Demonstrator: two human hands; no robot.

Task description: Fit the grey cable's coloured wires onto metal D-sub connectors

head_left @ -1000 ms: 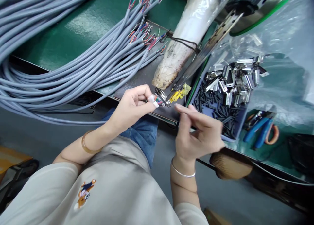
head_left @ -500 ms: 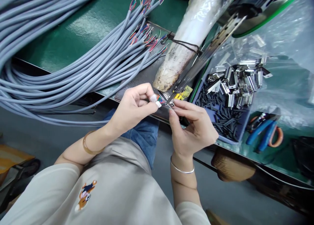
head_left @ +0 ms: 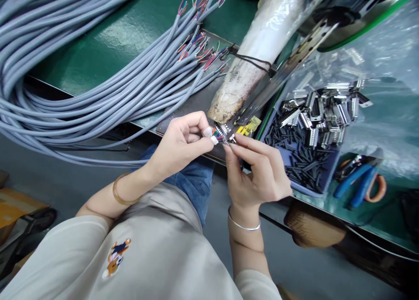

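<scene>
My left hand (head_left: 185, 138), with white coverings on its thumb and forefinger tips, is closed in a pinch on the coloured wires (head_left: 217, 133) of a grey cable. These thin wires reach toward a small metal multi-pin connector (head_left: 225, 129) just below the wrapped tube's end. From the right, my right hand (head_left: 257, 169) pinches thumb against fingers at the connector's near right end; its fingertips partly hide what they grip. A dark metal bar (head_left: 262, 101) slants down to the same spot. Whether each wire touches a pin is too small to tell.
Grey cables (head_left: 131, 90) with stripped, coloured ends lie in a bundle at the left. A plastic-wrapped tube (head_left: 252, 51) leans over the work spot. To the right, a blue tray (head_left: 288, 160) holds connectors (head_left: 316, 112) and short black tubes (head_left: 304, 169), beside blue-handled pliers (head_left: 356, 184).
The view has shifted slightly, so the bench things appear further right. Both hands keep their pinches; more of the connector shows between them now.
</scene>
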